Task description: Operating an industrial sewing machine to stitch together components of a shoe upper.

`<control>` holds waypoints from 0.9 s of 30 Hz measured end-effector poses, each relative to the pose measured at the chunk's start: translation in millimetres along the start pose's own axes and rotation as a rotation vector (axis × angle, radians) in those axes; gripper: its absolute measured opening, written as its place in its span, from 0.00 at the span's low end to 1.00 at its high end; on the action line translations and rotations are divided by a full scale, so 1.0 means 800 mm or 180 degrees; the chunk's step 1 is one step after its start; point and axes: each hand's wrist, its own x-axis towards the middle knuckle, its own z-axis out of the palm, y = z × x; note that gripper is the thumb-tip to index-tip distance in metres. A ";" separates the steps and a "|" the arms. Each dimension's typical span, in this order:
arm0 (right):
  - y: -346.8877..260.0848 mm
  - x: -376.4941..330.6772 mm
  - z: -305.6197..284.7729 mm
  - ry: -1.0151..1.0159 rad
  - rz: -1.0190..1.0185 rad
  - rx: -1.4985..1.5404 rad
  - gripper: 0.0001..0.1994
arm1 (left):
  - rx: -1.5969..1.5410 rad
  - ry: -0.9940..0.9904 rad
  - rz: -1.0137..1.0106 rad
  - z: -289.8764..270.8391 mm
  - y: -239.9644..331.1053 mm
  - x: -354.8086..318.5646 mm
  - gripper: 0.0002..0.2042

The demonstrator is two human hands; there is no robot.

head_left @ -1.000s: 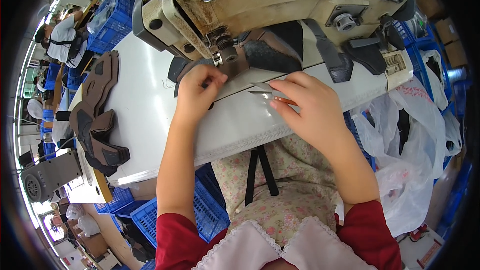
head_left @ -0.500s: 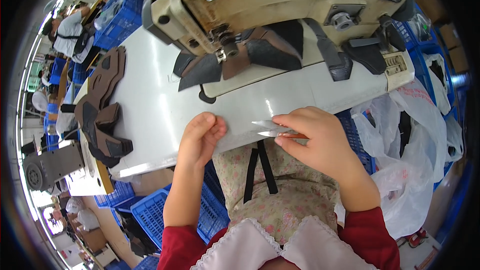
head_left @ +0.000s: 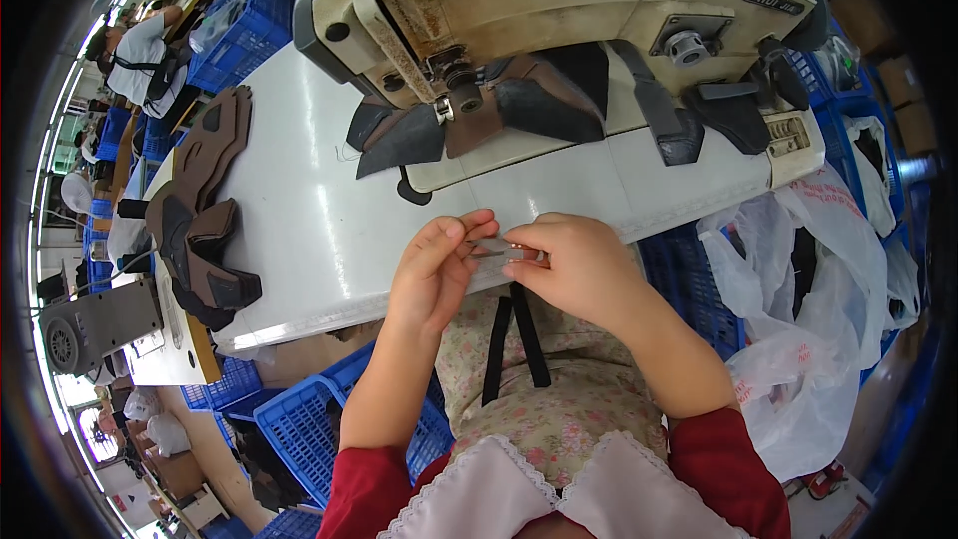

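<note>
Snips [head_left: 491, 255] are pinched in right hand [head_left: 579, 265], over table [head_left: 299, 230] front edge; left hand [head_left: 434, 265] is half-curled beside them, contents can't be told. Snip handling seems underway; careful fingertip clearance seems called for.

Bright light streaks the white tabletop [head_left: 329, 230] with glare, while curved fisheye edges darken to black.

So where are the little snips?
In the head view, the snips are in the right hand, pointing toward the left hand, near the front edge of the table.
</note>
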 end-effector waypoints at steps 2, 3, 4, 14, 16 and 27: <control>-0.001 0.002 0.002 0.0054 -0.0060 0.0060 0.09 | 0.0232 0.0199 -0.0052 0.000 0.000 0.000 0.07; -0.002 0.003 0.003 0.0016 -0.0036 0.0126 0.09 | 0.0236 0.0189 -0.0061 0.001 -0.001 0.000 0.07; -0.002 0.003 0.002 -0.0021 -0.0013 0.0191 0.08 | 0.0127 0.0131 -0.0001 0.001 -0.002 0.002 0.07; 0.027 -0.079 -0.099 -0.0718 0.0217 0.0644 0.14 | -0.0668 0.0152 -0.0275 -0.010 -0.003 0.005 0.06; 0.052 -0.094 -0.131 0.0261 0.0429 0.0545 0.13 | -0.0686 0.0193 -0.0233 -0.022 -0.004 0.002 0.06; 0.297 -0.085 -0.322 0.2581 0.0053 -0.2516 0.07 | -0.0461 0.0397 -0.0114 -0.010 -0.005 -0.001 0.05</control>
